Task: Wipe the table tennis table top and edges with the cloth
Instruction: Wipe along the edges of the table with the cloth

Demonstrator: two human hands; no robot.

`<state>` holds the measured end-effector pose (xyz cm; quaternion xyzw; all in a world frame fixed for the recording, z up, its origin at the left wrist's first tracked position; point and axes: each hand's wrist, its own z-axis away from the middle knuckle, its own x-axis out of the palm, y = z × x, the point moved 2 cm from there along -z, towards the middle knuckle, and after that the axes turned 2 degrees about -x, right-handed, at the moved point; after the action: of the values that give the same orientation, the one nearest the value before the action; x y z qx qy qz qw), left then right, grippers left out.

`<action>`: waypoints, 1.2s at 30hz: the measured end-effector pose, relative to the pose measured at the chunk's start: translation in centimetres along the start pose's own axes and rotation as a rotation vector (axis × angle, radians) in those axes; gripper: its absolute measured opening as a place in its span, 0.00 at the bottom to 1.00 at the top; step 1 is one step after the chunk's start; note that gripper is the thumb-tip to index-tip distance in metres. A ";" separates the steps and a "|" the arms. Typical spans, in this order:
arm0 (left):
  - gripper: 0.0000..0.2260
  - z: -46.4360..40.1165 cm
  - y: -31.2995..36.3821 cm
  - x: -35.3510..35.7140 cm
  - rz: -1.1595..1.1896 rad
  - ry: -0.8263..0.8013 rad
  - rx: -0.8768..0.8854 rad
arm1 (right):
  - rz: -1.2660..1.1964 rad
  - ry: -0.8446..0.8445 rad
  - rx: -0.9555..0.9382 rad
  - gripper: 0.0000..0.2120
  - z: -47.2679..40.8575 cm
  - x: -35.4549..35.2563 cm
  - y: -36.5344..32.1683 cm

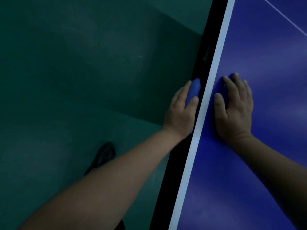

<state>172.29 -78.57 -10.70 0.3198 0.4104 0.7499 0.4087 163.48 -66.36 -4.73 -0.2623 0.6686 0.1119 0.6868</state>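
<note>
1. The table tennis table [259, 146] fills the right side of the view. Its top is blue, with a white border line [206, 103] running from near to far along its left side.
2. A black side edge [169, 180] drops away just left of the white border line. A thin white line [282, 15] crosses the far right corner of the top.
3. The left hand [180, 113] is at the black side edge, about midway along the visible length. Its fingers are closed on a blue cloth [192, 92], which is pressed between the fingers and the edge face.
4. Only a rounded part of the cloth shows beyond the fingers; the rest is hidden by the hand.
5. The right hand [235, 110] lies palm down on the blue top, just right of the white border line. Its fingers are spread and flat, gripping nothing.
6. The two hands are near each other, with the white border line between them.
7. Both forearms are bare and reach in from the near side.
8. The green floor [83, 80] occupies the left of the view. A dark shoe [103, 155] stands on it, near left of the left forearm.
9. The lighting is dim; fine surface detail on the table top cannot be told.
</note>
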 end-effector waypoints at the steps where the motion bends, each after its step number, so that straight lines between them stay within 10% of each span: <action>1: 0.30 -1.2 0.7 0.2 -0.002 0.003 0.022 | -0.002 0.003 -0.001 0.29 0.0 0.0 -0.1; 11: 0.25 13.3 -3.7 -1.3 -0.080 -0.095 -0.021 | 0.004 -0.024 0.004 0.27 0.0 0.2 0.0; 20: 0.32 -3.5 3.4 0.7 -0.057 -0.046 0.029 | 0.008 -0.040 0.016 0.28 0.0 0.1 -0.1; 28: 0.26 11.1 -1.8 -0.6 -0.158 -0.088 0.070 | 0.017 -0.043 0.020 0.28 -0.2 0.1 -0.2; 36: 0.33 -1.9 3.8 0.5 -0.173 -0.075 0.030 | 0.037 -0.075 0.033 0.29 -0.2 0.2 -0.5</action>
<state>169.16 -80.08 -8.20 0.3171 0.4320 0.6932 0.4819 163.61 -66.89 -4.77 -0.2342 0.6489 0.1231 0.7134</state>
